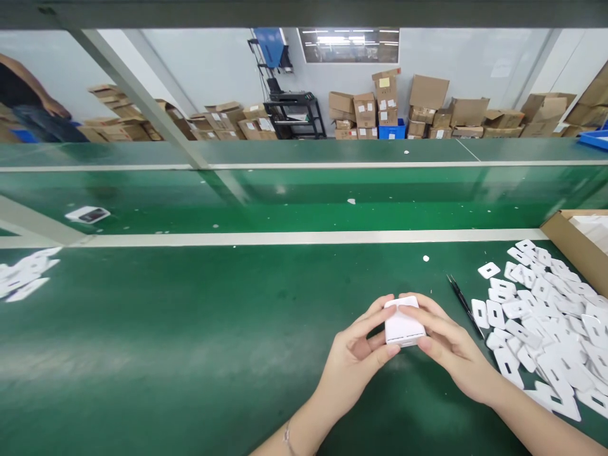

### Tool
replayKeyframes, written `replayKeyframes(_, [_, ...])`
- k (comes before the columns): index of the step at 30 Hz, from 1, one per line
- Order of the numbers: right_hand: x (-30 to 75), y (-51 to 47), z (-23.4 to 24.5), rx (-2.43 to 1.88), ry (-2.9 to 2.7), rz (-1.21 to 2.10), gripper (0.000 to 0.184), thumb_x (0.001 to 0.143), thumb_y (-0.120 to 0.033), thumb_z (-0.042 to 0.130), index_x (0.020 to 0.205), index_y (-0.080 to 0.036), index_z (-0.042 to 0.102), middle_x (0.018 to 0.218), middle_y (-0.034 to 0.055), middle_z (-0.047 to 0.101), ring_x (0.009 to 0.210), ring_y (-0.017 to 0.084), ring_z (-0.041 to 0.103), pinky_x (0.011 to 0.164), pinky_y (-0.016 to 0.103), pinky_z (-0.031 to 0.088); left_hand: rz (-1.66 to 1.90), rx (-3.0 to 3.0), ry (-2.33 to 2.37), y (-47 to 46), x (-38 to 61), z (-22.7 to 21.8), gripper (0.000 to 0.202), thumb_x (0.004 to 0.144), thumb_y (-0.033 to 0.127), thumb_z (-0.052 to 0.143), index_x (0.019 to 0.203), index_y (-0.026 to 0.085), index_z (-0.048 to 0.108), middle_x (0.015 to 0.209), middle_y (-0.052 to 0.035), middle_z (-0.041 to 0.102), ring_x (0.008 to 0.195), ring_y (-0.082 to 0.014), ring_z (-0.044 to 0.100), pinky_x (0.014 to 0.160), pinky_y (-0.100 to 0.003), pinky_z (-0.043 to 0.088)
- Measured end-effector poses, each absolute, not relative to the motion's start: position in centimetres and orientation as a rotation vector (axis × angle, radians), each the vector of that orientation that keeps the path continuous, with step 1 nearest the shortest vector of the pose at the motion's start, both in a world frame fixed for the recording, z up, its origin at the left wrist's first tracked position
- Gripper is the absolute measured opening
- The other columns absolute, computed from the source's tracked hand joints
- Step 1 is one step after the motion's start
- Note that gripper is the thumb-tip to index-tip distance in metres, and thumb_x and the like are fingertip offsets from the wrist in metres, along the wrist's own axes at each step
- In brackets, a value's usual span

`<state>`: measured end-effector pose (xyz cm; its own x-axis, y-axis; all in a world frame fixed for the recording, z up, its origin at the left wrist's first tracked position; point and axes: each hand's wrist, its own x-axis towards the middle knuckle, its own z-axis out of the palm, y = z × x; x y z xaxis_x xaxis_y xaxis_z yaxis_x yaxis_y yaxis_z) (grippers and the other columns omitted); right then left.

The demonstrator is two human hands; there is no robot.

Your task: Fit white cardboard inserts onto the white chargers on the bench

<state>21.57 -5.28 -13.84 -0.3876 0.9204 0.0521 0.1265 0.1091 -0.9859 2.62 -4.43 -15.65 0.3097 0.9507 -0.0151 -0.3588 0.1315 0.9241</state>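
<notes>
A small white box [403,326] with a dark line along its near edge is held between both my hands above the green table [190,354]. My left hand [361,348] grips its left side, thumb at the near lower corner. On the other side my right hand [449,345] closes on it, with fingers over the top and the thumb at the near right corner. The box's underside is hidden. Black tweezers [463,301] lie just beyond my right hand, beside a heap of white cards with cut-out windows [546,323].
An open cardboard box [577,244] stands at the right edge. White sheets [26,275] lie at far left. Past the white rail [304,238], a white device [88,215] sits on a green conveyor belt [285,212]. A person [35,98] and stacked cartons [365,111] are behind.
</notes>
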Motion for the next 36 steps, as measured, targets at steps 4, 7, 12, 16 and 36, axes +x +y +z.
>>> replayKeyframes(4, [21.6,-5.4,-13.9,-1.082,-1.702,1.317,0.04,0.097,-0.043,0.043,0.135,-0.035,0.051,0.149,0.0024,0.036,0.139,0.022,0.033,0.107,0.033,0.04,1.073,1.013,0.753,-4.5,2.7,-15.6,0.037,0.075,0.023,0.076,0.11,0.032,0.07,0.143,-0.0045,0.05,0.125,-0.0289,0.053,0.096,-0.032,0.054])
replayKeyframes(7, [21.5,-5.5,-14.1,-1.11,-1.76,1.249,0.04,0.099,-0.039,0.04,0.138,-0.035,0.048,0.148,0.0023,0.035,0.139,0.021,0.033,0.111,0.033,0.036,1.085,1.029,0.759,-4.5,2.8,-15.7,0.035,0.076,0.024,0.075,0.11,0.032,0.07,0.141,-0.004,0.052,0.129,-0.0287,0.048,0.097,-0.03,0.053])
replayKeyframes(12, [21.3,-5.8,-14.4,-1.093,-1.827,1.107,0.037,0.1,-0.036,0.036,0.133,-0.033,0.053,0.139,0.0053,0.042,0.131,0.021,0.042,0.106,0.032,0.041,1.091,1.022,0.751,-4.6,2.9,-15.8,0.032,0.076,0.025,0.076,0.107,0.03,0.072,0.137,-0.006,0.055,0.121,-0.0287,0.056,0.093,-0.031,0.055])
replayKeyframes(16, [20.8,-5.8,-14.3,-1.077,-1.792,1.013,0.03,0.099,-0.033,0.038,0.116,-0.029,0.062,0.124,0.0073,0.049,0.117,0.02,0.051,0.098,0.031,0.046,1.096,0.99,0.744,-4.7,3.1,-15.9,0.031,0.075,0.025,0.076,0.105,0.028,0.073,0.135,-0.0071,0.056,0.118,-0.029,0.058,0.092,-0.033,0.056])
replayKeyframes(36, [20.2,-4.8,-14.6,-1.175,-1.454,1.187,0.042,0.099,-0.048,0.03,0.105,-0.025,0.065,0.115,0.0057,0.064,0.111,0.02,0.056,0.096,0.035,0.043,1.149,0.979,0.897,-4.9,4.3,-15.3,0.026,0.071,0.027,0.078,0.096,0.022,0.07,0.104,-0.0049,0.059,0.092,-0.0156,0.06,0.079,-0.023,0.055])
